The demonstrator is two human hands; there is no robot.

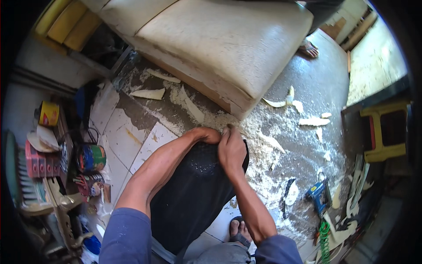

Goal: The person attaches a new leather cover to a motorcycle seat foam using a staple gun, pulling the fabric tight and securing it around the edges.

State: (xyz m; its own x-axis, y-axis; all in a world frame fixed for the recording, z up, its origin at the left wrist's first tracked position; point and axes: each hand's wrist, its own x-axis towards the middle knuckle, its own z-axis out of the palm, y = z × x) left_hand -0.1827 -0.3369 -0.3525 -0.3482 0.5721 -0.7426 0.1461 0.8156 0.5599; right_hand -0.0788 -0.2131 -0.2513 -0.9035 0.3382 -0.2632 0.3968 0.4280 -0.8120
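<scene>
A long black piece covered in fabric [184, 198] slopes away in front of me, with pale dust on its upper part. My left hand [209, 134] bends round its far edge, the fingers mostly hidden behind the wrist. Right beside it, my right hand [233, 149] is closed at the far right corner, fingers curled on the black fabric edge. The two hands almost touch. What lies between the fingertips is too small to make out.
Ahead stands a worn cream sofa section [220, 44]. Foam scraps [192, 105] and white dust cover the floor. At right lie a blue staple gun [317, 196] with a green coiled hose [324, 237] and a yellow stool [378, 132]. Cans [91, 157] crowd the left; another person's foot [309, 48] shows behind.
</scene>
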